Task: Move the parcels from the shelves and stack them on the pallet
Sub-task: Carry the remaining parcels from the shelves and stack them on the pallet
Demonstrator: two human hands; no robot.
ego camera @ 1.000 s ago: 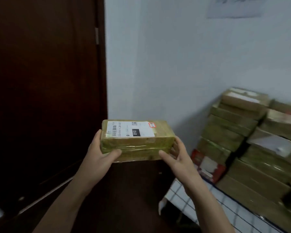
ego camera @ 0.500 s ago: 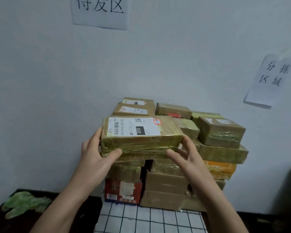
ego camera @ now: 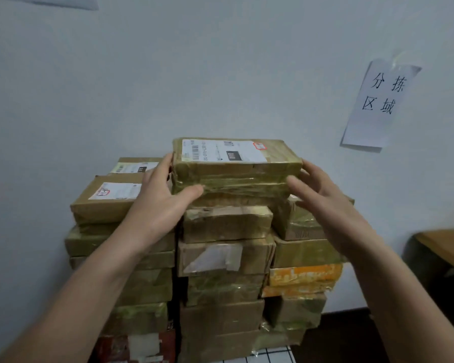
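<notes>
Flat, glossy tape-wrapped cardboard parcel (ego camera: 236, 174) lies atop the stack (ego camera: 226, 258); left grip (ego camera: 157, 205) clasps its end, right grip (ego camera: 325, 200) is spread beside it.

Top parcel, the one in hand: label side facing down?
No: the white label lies on the upward face of the parcel, which the left hand grips.

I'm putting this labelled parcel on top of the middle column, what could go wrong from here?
The labelled parcel looks wider than the box beneath, so it may overhang and tip once released.
Only the left hand has a grip; the right hand is open beside its end, so that end could drop.
The stack has uneven columns; a nudge might shift them.
</notes>
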